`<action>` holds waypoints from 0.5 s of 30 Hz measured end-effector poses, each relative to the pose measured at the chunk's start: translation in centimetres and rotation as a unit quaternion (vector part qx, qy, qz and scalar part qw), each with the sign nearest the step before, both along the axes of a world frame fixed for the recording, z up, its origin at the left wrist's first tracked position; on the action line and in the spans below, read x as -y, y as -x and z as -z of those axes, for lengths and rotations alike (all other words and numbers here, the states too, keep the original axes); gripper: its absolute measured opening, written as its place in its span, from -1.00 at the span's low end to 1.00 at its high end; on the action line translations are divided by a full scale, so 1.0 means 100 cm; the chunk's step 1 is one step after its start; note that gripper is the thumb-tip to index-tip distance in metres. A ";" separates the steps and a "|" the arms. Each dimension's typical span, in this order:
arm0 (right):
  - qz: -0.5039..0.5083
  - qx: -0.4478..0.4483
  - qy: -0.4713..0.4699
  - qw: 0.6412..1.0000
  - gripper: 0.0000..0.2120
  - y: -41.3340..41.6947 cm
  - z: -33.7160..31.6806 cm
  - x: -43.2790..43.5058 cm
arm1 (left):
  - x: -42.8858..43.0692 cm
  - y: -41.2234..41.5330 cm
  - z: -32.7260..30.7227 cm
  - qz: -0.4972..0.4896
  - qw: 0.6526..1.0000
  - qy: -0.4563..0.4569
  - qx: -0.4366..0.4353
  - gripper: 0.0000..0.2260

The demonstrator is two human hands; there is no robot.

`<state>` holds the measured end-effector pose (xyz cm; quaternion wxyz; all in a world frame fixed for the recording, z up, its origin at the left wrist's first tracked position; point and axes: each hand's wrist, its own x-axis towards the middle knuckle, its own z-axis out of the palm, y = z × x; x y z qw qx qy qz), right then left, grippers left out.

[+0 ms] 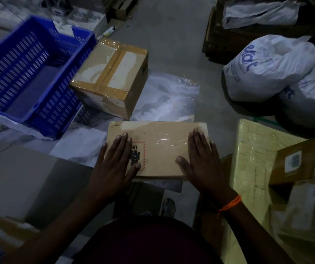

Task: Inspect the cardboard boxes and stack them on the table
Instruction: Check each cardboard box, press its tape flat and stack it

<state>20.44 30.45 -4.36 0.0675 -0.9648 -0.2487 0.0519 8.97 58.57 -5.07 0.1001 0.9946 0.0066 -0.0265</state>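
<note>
- Flat cardboard box [158, 149]: centre of view, just in front of the person, broad face up. Clear tape shines across the top; red-dashed label [141, 149] w/ black print on its left part. Can't tell what it rests on; too dark under it.
- Left hand [114, 164]: lies flat on the box's left end, fingers straight and close together, thumb spread out over the label. Pressing, not gripping.
- Right hand [204, 161]: flat on the box's right end, fingers straight and together, thumb spread toward the middle. Also pressing, nothing pinched. Orange thread band [230, 203] on that wrist.
- Taped box [110, 77]: taller carton, brown tape crossing its top, standing on the floor just beyond the flat box, to the left. Apart from it.
- Clear plastic sheet [168, 98]: on the floor between the two boxes, reaching under the taped box's right side.
- Blue crate [29, 73]: slotted plastic, far left, touching or nearly touching the taped box.
- Yellow-wrapped parcel [252, 159]: big, right of the flat box, near the right hand.
- Small brown box [293, 159] w/ white label: on the parcel's right side.
- White bags [267, 67]: two, blue print, far right on the floor.
- Grey surface [19, 178]: left, near edge of view.
- Sandalled foot [169, 206]: on the floor below the flat box's near edge.
</note>
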 end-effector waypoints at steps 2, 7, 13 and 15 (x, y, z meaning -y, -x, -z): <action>0.001 -0.008 0.004 1.000 -0.18 0.000 0.001 0.001 | 0.003 -0.001 0.001 -0.005 1.000 0.001 0.007 -0.33; 0.002 -0.030 0.001 1.000 -0.15 -0.006 0.000 0.000 | 0.002 -0.006 0.000 -0.001 1.000 0.016 0.019 -0.34; 0.101 -0.085 -0.193 0.972 -0.07 -0.009 -0.001 0.000 | 0.000 -0.010 -0.002 -0.058 0.980 0.189 0.038 -0.20; 0.242 -0.169 -0.318 0.901 -0.09 -0.032 -0.001 0.003 | -0.010 -0.027 -0.005 -0.130 0.945 0.300 0.028 -0.11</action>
